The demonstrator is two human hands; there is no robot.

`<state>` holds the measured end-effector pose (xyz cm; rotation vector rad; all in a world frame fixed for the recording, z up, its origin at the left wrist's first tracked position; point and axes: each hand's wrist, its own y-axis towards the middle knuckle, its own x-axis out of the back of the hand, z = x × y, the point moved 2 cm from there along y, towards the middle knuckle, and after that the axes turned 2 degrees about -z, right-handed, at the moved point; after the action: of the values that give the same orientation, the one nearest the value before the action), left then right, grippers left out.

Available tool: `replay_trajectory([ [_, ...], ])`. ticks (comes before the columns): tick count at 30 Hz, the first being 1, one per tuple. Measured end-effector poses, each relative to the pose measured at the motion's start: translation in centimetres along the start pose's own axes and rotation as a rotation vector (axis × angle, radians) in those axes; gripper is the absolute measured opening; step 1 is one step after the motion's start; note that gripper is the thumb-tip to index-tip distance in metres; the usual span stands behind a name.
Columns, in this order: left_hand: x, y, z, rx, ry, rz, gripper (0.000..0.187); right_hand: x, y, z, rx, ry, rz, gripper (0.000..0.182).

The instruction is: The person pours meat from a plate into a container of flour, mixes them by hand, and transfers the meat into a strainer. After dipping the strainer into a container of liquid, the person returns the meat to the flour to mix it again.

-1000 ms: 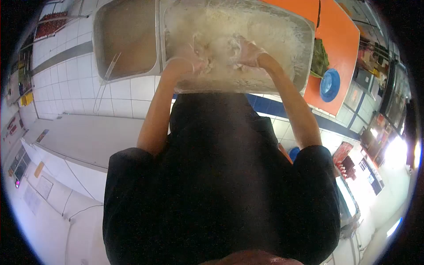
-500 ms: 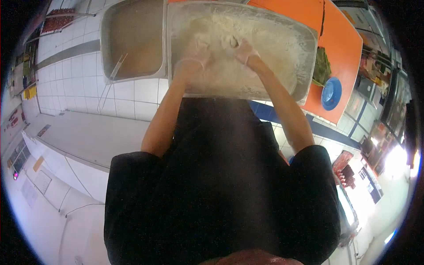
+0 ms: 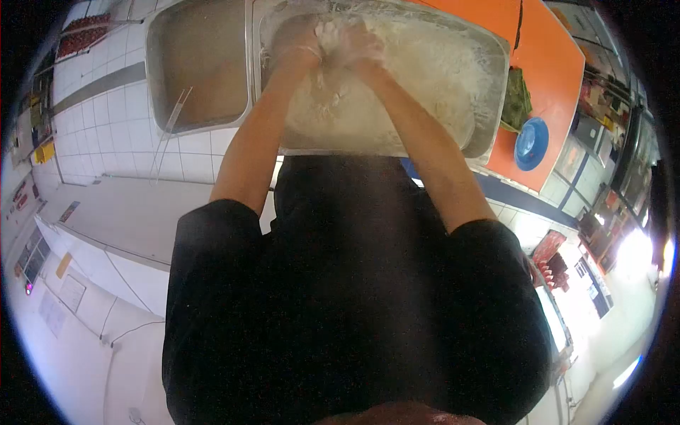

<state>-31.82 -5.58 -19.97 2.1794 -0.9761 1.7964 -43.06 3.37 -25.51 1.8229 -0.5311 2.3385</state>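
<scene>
Left hand (image 3: 297,37) & right hand (image 3: 358,44) pressed together, clutching floury dough (image 3: 368,92) at far end of metal tray (image 3: 489,85); mix looks loose, crumbly, prob. mid-knead; second tray (image 3: 198,71) alongside.

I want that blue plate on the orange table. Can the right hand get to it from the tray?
Probably yes. The right hand is deep in the floury tray, and the blue plate sits just past its rim with nothing visibly blocking.
</scene>
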Motion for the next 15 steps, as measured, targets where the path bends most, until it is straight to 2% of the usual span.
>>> replay_trajectory([
  [1, -0.3, 0.4, 0.1, 0.125, -0.073, 0.072, 0.037, -0.5, 1.7, -1.2, 0.002, -0.091, 0.153, 0.075],
  [2, -1.0, 0.7, 0.4, 0.154, -0.112, 0.096, 0.037, -0.6, 2.6, -2.1, 0.005, -0.182, 0.302, 0.080],
  [3, -1.5, 0.4, 0.8, 0.115, -0.137, 0.119, 0.037, -0.7, 2.0, -3.0, 0.002, -0.183, 0.285, 0.080],
  [5, -2.6, -0.6, 1.4, 0.045, -0.191, 0.188, 0.037, -1.2, 0.8, -5.0, -0.106, 0.448, 0.099, 0.068],
  [6, -3.2, -1.5, 1.7, 0.009, -0.212, 0.250, 0.037, -0.5, 0.2, -4.9, -0.100, 0.447, 0.094, 0.068],
  [8, -4.3, -3.6, 2.2, -0.047, -0.265, 0.402, 0.038, 0.9, -2.3, -4.8, -0.378, 0.632, 0.294, 0.053],
  [9, -4.5, -4.8, 2.4, -0.062, -0.287, 0.458, 0.038, 2.1, -3.5, -5.0, -0.379, 0.630, 0.294, 0.053],
  [10, -4.5, -5.9, 2.7, -0.069, -0.311, 0.506, 0.038, 3.5, -4.8, -4.8, -0.013, 0.300, 0.349, 0.043],
  [11, -4.2, -7.4, 3.0, -0.065, -0.314, 0.510, 0.038, 4.7, -6.2, -4.3, 0.352, -0.034, 0.392, 0.041],
  [12, -3.7, -8.6, 3.3, -0.116, -0.296, 0.398, 0.044, 6.1, -6.9, -4.1, 0.353, -0.035, 0.393, 0.041],
  [13, -3.2, -9.3, 3.4, -0.166, -0.278, 0.288, 0.050, 7.6, -7.5, -3.9, 0.252, 0.397, 0.402, 0.044],
  [14, -2.9, -8.9, 3.2, -0.163, -0.280, 0.292, 0.050, 8.3, -8.0, -3.9, 0.138, 0.827, 0.401, 0.048],
  [15, -2.4, -7.4, 3.2, -0.049, -0.457, 0.132, 0.058, 5.9, -7.6, -5.6, 0.140, 0.827, 0.403, 0.048],
])
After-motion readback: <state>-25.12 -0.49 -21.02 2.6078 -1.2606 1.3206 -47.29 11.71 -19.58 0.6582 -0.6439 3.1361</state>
